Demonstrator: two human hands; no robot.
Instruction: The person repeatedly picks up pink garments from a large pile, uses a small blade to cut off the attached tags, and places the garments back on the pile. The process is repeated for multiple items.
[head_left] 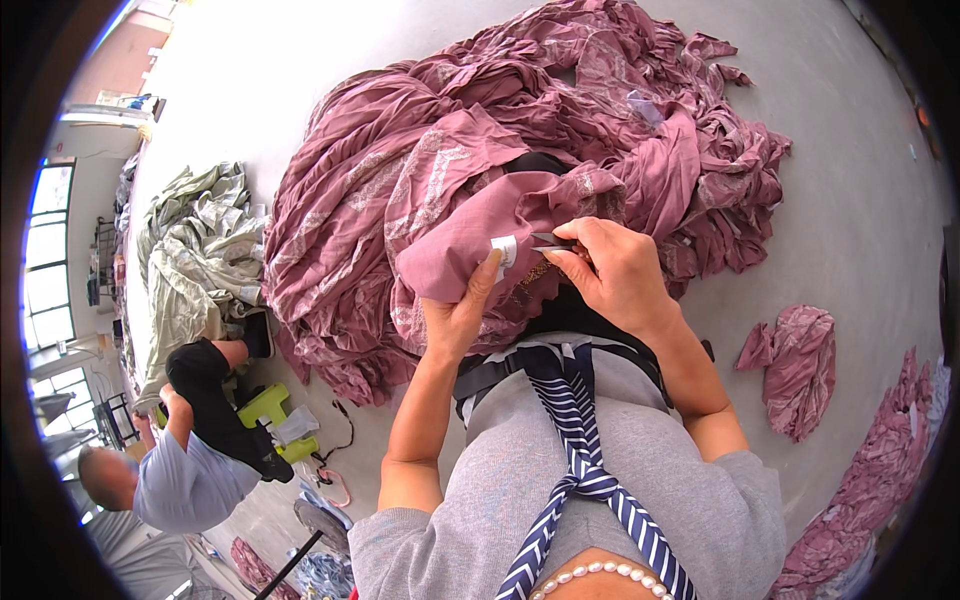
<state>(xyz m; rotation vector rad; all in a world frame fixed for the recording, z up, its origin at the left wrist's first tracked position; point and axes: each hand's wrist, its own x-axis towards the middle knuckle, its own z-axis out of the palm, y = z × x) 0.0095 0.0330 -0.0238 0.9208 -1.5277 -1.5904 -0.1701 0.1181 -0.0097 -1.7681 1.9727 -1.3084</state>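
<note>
A piece of dusty-pink fabric (450, 245) with a white sewn-in label (505, 251) lies bunched in front of me, close to my lap. My left hand (462, 312) is closed on its edge, the thumb right beside the label. In my right hand (618, 268) is a small pair of thread snips (550, 243), pinched between thumb and fingers. The blades point left toward the label, just over the cloth. Whether they touch the fabric I cannot tell. Behind it rises a big heap of the same pink patterned fabric (370, 190).
At left a person (190, 470) sits by a pale green fabric pile (200, 250), near a lime-green stool (268, 408). A small pink bundle (800, 370) lies on the grey floor to my right, and more pink cloth (860, 500) runs along the lower right.
</note>
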